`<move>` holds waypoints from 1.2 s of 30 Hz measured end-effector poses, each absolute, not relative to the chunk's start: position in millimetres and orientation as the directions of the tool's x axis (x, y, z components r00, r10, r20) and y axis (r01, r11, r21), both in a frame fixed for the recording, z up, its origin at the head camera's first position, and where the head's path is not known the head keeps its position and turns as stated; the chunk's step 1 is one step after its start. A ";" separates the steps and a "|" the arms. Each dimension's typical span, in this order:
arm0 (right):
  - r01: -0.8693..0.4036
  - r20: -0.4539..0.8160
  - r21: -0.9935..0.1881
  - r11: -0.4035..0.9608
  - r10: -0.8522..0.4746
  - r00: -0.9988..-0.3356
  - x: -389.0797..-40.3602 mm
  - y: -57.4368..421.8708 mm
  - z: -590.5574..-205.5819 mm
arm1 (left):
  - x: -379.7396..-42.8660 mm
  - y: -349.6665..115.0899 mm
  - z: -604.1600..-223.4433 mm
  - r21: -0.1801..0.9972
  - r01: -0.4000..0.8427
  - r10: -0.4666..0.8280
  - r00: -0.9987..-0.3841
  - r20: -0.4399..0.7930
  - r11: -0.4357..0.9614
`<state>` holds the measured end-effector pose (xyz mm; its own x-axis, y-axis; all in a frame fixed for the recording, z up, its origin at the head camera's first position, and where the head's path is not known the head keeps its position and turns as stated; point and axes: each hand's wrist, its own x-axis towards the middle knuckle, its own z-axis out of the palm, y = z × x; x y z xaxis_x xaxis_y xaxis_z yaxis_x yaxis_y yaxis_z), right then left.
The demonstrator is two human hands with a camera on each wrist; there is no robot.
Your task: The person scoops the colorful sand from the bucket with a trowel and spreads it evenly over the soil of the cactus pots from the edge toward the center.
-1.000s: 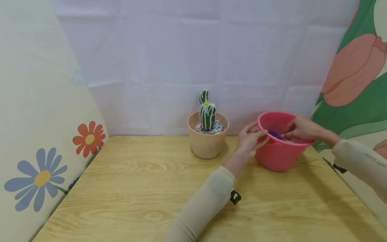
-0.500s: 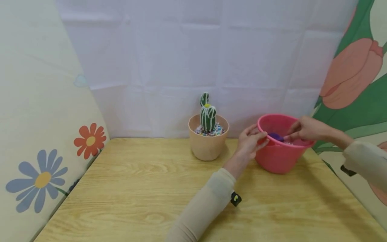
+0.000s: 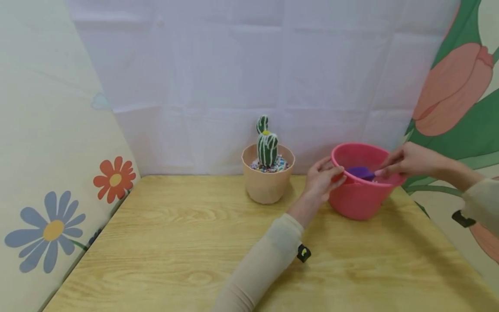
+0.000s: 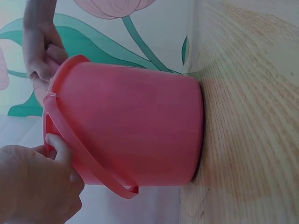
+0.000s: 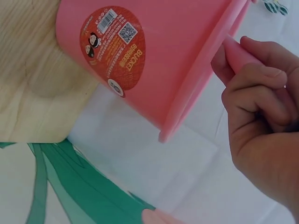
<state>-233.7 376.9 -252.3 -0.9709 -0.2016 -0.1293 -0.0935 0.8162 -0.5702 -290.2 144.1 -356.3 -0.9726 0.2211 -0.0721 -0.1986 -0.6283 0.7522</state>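
Observation:
A pink bucket (image 3: 354, 201) stands on the right side of the wooden table. My left hand (image 3: 321, 180) pinches its rim between thumb and fingers; in the left wrist view the bucket's handle (image 4: 88, 149) hangs down its side. Over the opposite rim, my right hand (image 3: 415, 162) grips the pink handle (image 5: 240, 56) of a small shovel. The shovel's purple blade (image 3: 360, 173) shows inside the bucket, above some pale bits that are mostly hidden by the rim.
Left of the bucket, near the table's back edge, a peach pot (image 3: 267, 188) holds a green and white cactus (image 3: 267, 149) set in colourful pebbles. A white cloth (image 3: 218, 86) hangs behind the table (image 3: 175, 251), with flower-patterned panels at both sides.
My right hand has moved right and slightly up, and more of the purple shovel blade shows inside the bucket. The left hand keeps its place on the rim.

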 end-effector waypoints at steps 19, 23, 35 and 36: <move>0.143 -0.287 -0.829 0.541 -0.191 -0.939 -229.4 399.7 -260.0 | -287.4 142.8 -358.3 0.754 -0.195 0.207 -0.975 -0.080 -0.628; 0.142 -0.278 -0.853 0.503 -0.207 -0.938 -229.5 401.6 -263.2 | -287.8 142.8 -357.1 0.752 -0.194 0.204 -0.976 -0.080 -0.630; 0.195 -0.284 -0.914 0.357 -0.218 -0.934 -224.5 402.3 -266.0 | -287.5 144.2 -356.3 0.773 -0.137 0.186 -0.982 -0.026 -0.619; 0.201 -0.284 -0.919 0.340 -0.215 -0.934 -224.0 402.6 -266.3 | -286.8 144.4 -355.7 0.782 -0.125 0.180 -0.984 -0.017 -0.610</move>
<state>-224.0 402.6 -266.3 -0.9344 -0.2151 -0.2841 0.2010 0.3401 -0.9186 -286.8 144.4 -355.7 -0.9835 0.1801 -0.0169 -0.1252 -0.6102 0.7823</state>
